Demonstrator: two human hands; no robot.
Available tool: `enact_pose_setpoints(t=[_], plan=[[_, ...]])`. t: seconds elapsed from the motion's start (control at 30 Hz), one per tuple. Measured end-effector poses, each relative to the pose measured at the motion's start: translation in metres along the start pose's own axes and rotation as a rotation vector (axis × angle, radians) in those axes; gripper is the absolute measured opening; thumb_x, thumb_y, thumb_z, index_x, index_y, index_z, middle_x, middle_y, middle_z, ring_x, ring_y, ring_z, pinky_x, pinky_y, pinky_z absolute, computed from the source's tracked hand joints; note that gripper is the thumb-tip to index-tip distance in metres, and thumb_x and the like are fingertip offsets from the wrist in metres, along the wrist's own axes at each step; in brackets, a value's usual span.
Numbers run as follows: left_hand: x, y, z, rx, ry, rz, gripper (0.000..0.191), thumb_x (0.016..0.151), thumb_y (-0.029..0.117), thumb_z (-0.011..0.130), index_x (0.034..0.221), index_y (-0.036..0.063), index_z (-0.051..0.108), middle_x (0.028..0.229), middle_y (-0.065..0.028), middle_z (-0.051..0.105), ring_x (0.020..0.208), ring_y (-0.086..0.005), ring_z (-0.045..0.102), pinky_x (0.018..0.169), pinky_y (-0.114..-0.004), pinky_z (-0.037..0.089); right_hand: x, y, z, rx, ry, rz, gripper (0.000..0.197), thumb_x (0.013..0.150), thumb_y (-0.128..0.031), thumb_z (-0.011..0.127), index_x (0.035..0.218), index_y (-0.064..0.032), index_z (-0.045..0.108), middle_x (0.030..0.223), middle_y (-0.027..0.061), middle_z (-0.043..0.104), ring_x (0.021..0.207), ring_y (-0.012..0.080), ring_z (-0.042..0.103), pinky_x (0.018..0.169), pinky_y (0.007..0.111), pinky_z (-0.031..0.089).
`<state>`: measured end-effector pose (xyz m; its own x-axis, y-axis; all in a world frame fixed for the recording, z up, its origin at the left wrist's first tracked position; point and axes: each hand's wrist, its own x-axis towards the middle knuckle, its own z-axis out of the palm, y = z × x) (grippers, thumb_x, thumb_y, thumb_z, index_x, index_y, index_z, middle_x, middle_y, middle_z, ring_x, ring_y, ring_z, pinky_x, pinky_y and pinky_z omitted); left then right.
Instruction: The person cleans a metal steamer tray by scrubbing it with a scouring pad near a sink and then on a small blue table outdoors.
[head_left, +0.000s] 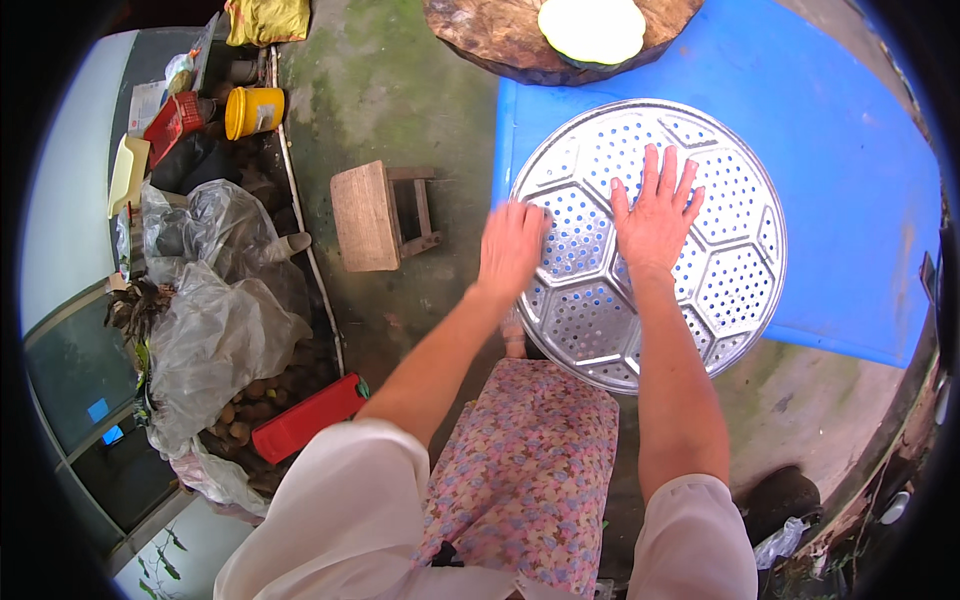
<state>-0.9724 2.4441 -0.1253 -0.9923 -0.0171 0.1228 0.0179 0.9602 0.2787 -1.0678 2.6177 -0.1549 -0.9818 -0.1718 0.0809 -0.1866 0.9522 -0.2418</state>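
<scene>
A round perforated metal steamer tray with a raised hexagon pattern lies on a blue table, its near edge jutting past the table's near side. My left hand is at the tray's left rim, slightly blurred, fingers bent over the edge; whether it grips the rim I cannot tell. Flat on the tray's middle rests my right hand, palm down with fingers spread. Beyond the tray, a thick round wooden chopping block carries a pale, scallop-edged piece, overexposed and hard to identify.
A small wooden stool stands on the mossy concrete floor left of the table. Farther left are a yellow bucket, crumpled clear plastic sheeting, a red plastic container and a thin pale pipe. A dark rounded object sits at lower right.
</scene>
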Motion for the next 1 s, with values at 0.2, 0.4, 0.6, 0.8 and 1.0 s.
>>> enact_pose_setpoints(t=[0.2,0.4,0.6,0.8,1.0], plan=[[-0.003,0.039,0.018,0.020,-0.225,-0.113,0.055,0.093,0.024,0.054,0.140,0.0020,0.037,0.147,-0.0206,0.035,0.140,-0.0359,0.026,0.114,-0.054,0.017,-0.002,0.005,0.003,-0.022,0.001,0.005,0.065,0.093,-0.053,0.042,0.147,-0.0194,0.029,0.153,0.0074,0.027,0.142,0.0354,0.018,0.113,0.057,0.016],[-0.029,0.059,0.022,-0.004,-0.242,-0.104,0.060,0.091,0.029,0.056,0.141,0.0016,0.036,0.147,-0.0211,0.033,0.142,-0.0320,0.024,0.114,-0.053,0.014,0.002,0.005,0.000,-0.006,0.016,0.006,0.064,0.093,-0.052,0.043,0.146,-0.0177,0.032,0.153,0.0083,0.028,0.143,0.0360,0.018,0.113,0.057,0.015],[0.057,0.023,0.028,0.086,0.016,-0.167,0.056,0.092,0.024,0.052,0.141,0.0013,0.035,0.147,-0.0212,0.033,0.141,-0.0333,0.025,0.114,-0.054,0.015,0.010,-0.005,0.001,0.017,0.034,0.044,0.064,0.093,-0.051,0.044,0.146,-0.0168,0.033,0.152,0.0091,0.028,0.143,0.0361,0.017,0.113,0.057,0.013],[-0.056,0.054,0.012,0.010,-0.292,-0.135,0.061,0.091,0.028,0.054,0.142,0.0014,0.035,0.148,-0.0212,0.033,0.142,-0.0333,0.024,0.114,-0.053,0.015,0.011,0.003,0.000,-0.001,0.032,0.055,0.064,0.093,-0.050,0.045,0.146,-0.0160,0.034,0.152,0.0100,0.029,0.143,0.0365,0.017,0.113,0.057,0.013],[0.069,-0.012,0.017,0.151,0.095,-0.234,0.054,0.095,0.024,0.042,0.142,-0.0023,0.034,0.146,-0.0251,0.034,0.141,-0.0348,0.026,0.114,-0.054,0.014,0.014,-0.006,-0.004,0.001,0.028,0.032,0.064,0.093,-0.050,0.044,0.146,-0.0152,0.034,0.152,0.0112,0.028,0.142,0.0375,0.018,0.113,0.057,0.013]])
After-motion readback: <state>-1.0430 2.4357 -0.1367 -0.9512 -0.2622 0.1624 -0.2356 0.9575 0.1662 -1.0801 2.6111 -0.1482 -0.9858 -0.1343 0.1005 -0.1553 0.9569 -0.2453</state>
